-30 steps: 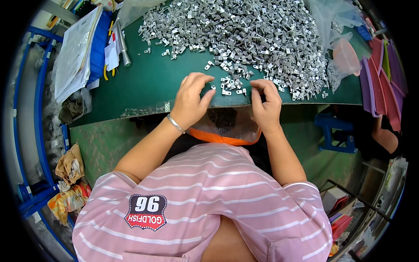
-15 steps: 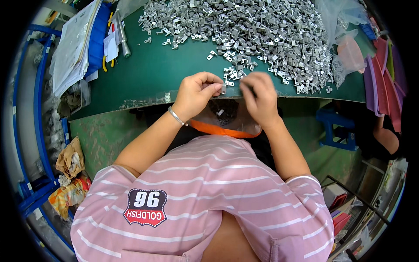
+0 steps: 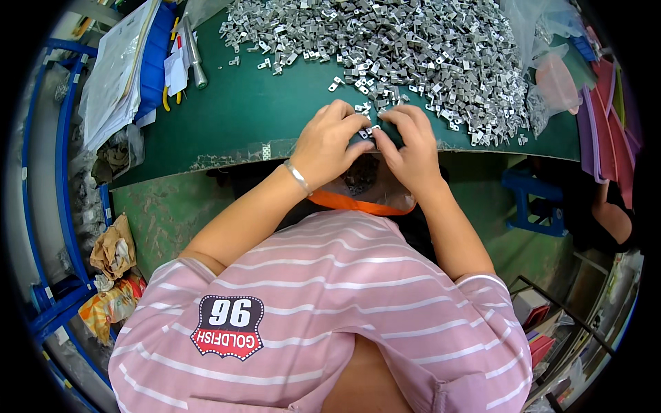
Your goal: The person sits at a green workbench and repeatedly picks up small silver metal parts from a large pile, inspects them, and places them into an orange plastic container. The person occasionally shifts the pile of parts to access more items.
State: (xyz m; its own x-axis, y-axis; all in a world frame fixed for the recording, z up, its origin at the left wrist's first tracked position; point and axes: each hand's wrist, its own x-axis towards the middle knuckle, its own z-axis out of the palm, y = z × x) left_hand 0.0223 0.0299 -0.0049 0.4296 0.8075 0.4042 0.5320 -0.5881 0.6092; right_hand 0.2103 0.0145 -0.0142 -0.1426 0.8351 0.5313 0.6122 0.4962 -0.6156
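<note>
Just above the front edge of the green-topped table [image 3: 227, 131], my two hands meet with curled fingers. My left hand [image 3: 330, 141] has a small silver metal bracket [image 3: 363, 134] between thumb and index finger. A second small metal bracket [image 3: 374, 129] is at the thumb tip of my right hand [image 3: 414, 146], whose fingers are bent around toward it. The fingers partly cover both pieces. A few loose brackets lie just beyond the fingertips. Below the table edge, at my lap, an open clear bag with an orange rim [image 3: 354, 204] has dark-looking contents.
A large heap of metal brackets [image 3: 427, 62] covers the table's far middle and right. Papers [image 3: 117, 69], a blue tray [image 3: 157, 55] and a metal rod-like tool [image 3: 194, 58] sit at left. A pink container [image 3: 556, 82] is at right. A blue stool [image 3: 533, 199] stands below.
My left hand has moved right and slightly up, toward my right hand. The right hand has come in closer and is no longer blurred. A bracket seen over the bag is gone from there.
</note>
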